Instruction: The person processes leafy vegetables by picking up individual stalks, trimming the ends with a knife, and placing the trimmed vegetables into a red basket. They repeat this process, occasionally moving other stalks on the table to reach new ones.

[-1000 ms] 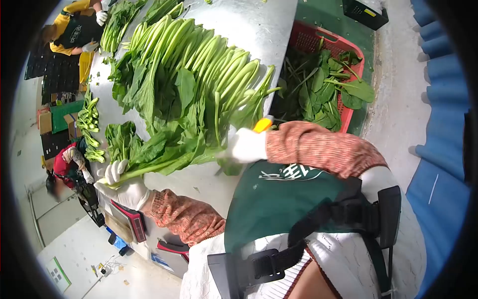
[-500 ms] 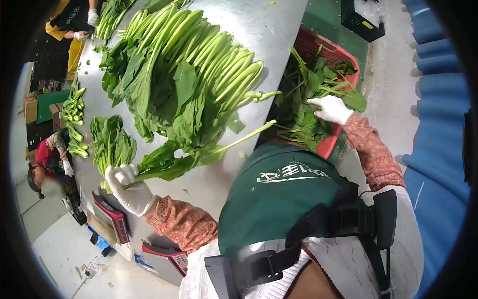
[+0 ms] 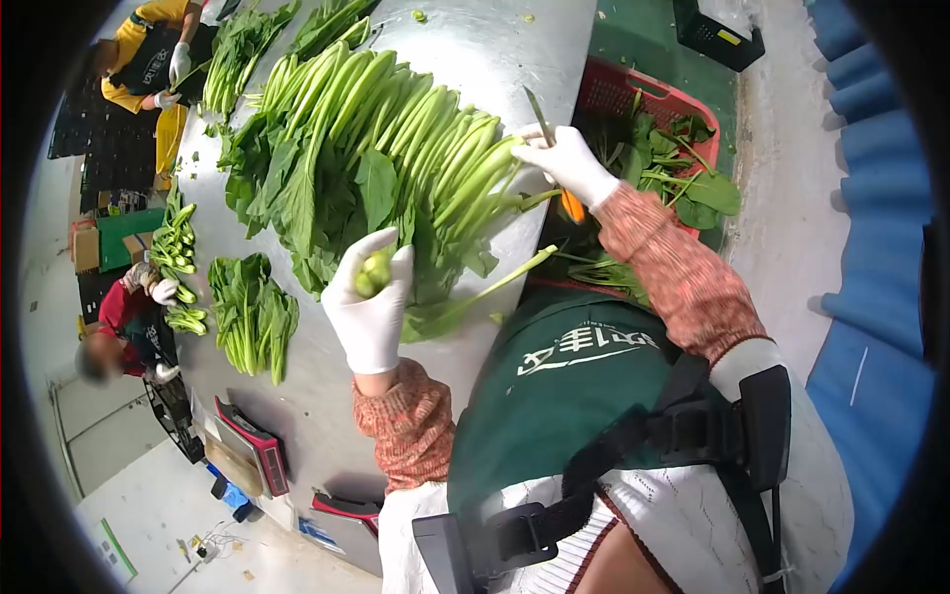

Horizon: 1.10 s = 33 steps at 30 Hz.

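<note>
My left hand (image 3: 366, 307), in a white glove, has its thumb and fingers curled round a pale green stem piece (image 3: 374, 272), beside the big leafy pile. In my right hand (image 3: 572, 166) is a knife (image 3: 537, 111), its blade pointing up and its orange handle showing below the palm. That hand is at the stem ends of the large heap of leafy greens (image 3: 376, 148). A smaller bunch (image 3: 252, 312) lies apart on the metal table (image 3: 327, 396). One long stalk (image 3: 495, 287) stretches towards the table's near edge.
A red basket (image 3: 693, 109) with loose leaves stands right of the table. Red scales (image 3: 257, 445) are at the lower left. Two other people (image 3: 148, 59) (image 3: 129, 322) work across the table near more greens (image 3: 173, 247). A black crate (image 3: 717, 35) sits at the top right.
My left hand has let go of the smaller bunch and moved right to the big heap. My right hand has left the basket for the stem ends, and the knife now shows in it.
</note>
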Each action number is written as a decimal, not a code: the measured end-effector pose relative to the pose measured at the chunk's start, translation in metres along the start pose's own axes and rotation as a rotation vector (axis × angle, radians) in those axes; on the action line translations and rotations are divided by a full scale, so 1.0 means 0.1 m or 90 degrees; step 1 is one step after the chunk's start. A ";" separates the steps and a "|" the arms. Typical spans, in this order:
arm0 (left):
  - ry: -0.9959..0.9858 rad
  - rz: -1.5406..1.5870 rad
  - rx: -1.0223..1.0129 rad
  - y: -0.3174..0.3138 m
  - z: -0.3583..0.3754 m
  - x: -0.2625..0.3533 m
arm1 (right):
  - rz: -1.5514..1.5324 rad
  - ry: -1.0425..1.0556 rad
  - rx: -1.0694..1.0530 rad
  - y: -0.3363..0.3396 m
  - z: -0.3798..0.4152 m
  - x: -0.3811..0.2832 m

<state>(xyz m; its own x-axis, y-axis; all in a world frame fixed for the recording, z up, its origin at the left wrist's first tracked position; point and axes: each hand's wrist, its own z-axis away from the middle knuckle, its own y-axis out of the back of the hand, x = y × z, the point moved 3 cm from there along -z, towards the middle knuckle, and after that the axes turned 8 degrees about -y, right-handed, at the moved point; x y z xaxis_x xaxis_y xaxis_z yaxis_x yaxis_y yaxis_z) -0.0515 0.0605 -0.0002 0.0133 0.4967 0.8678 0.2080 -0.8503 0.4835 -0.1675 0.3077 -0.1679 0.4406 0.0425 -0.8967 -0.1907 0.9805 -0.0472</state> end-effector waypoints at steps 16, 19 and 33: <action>-0.435 -0.370 -0.019 -1.00 -0.04 0.30 | 0.490 0.258 0.161 -0.03 1.31 -0.69; -0.486 -0.351 -0.012 -1.03 0.00 0.33 | 0.500 0.255 0.197 -0.06 1.24 -0.62; -0.121 0.724 0.270 0.99 -0.17 -0.28 | -0.035 0.037 0.315 1.11 1.02 0.21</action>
<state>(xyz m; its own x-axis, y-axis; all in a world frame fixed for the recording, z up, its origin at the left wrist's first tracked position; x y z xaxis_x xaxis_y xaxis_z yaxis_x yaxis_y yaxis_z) -0.0478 -0.0402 0.0253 0.5297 -0.4424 0.7237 0.2856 -0.7104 -0.6433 -0.0905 0.4370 -0.1469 0.3855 -0.0089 -0.9227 0.2761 0.9553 0.1061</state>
